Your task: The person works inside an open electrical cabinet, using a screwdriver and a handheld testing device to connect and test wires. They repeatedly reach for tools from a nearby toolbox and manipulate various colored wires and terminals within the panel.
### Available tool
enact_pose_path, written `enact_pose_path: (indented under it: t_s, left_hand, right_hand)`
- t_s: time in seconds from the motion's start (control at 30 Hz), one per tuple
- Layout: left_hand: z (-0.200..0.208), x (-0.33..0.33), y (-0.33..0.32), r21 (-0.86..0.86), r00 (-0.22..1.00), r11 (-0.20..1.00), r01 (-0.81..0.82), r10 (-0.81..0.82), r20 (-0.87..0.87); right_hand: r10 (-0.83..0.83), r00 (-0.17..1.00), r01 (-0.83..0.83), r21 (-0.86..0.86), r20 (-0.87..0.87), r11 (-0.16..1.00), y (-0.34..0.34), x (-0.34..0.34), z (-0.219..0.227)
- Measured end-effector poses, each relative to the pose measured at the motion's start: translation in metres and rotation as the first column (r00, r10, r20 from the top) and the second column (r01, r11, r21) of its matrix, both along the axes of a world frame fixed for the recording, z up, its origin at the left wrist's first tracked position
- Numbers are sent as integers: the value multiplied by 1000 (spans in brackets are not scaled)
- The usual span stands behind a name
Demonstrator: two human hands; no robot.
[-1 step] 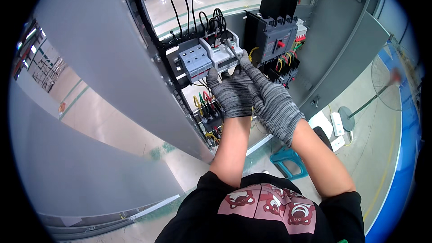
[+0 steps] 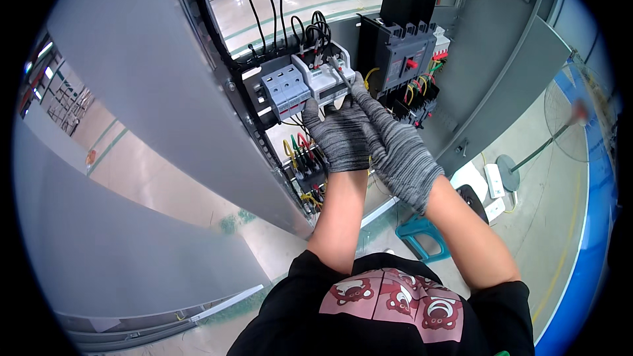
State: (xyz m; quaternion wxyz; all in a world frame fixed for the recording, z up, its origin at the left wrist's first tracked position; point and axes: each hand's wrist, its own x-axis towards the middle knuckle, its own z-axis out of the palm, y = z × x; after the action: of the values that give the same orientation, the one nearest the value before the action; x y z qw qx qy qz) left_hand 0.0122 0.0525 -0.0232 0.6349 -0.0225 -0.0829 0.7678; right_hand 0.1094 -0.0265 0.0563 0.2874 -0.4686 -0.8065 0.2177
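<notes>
Grey sheet-metal cabinet walls [image 2: 488,39] frame a white, boxy electrical module [image 2: 323,82]. From the right hand [image 2: 401,148] in its grey-striped knit glove, the nearer one, a slim grey rod-shaped tool [image 2: 344,78] points along its long axis toward eleven o'clock, over the module; those fingers look closed on it. The left hand [image 2: 341,137], similarly gloved, sits at the module's six o'clock; whether its fingers grip anything, I cannot tell.

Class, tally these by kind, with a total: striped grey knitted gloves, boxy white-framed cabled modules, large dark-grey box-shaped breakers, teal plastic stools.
Striped grey knitted gloves: 2
Boxy white-framed cabled module: 1
Large dark-grey box-shaped breaker: 1
Teal plastic stool: 1
Total: 5
</notes>
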Motion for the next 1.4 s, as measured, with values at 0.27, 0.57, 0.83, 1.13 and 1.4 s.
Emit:
enact_pose_path:
  t_s: [0.27,0.57,0.83,1.13,1.4]
  left_hand:
    - [0,-7,0,12,1000,1000,23,-23,2]
    - [5,-6,-6,5,999,1000,28,-28,27]
    - [-1,-4,-5,44,1000,999,15,-16,14]
    - [-18,-5,9,41,996,998,-45,48,-69]
    - [-16,-9,-58,-94,744,970,-225,109,-660]
  right_hand:
    - [9,996,-6,-43,85,999,-4,-12,21]
    - [-41,989,60,-127,144,990,0,-12,24]
    - [13,751,-238,-251,-660,938,6,-3,-2]
    - [203,821,-258,-28,-534,966,27,10,-29]
    - [349,857,-348,75,-379,935,20,73,-45]
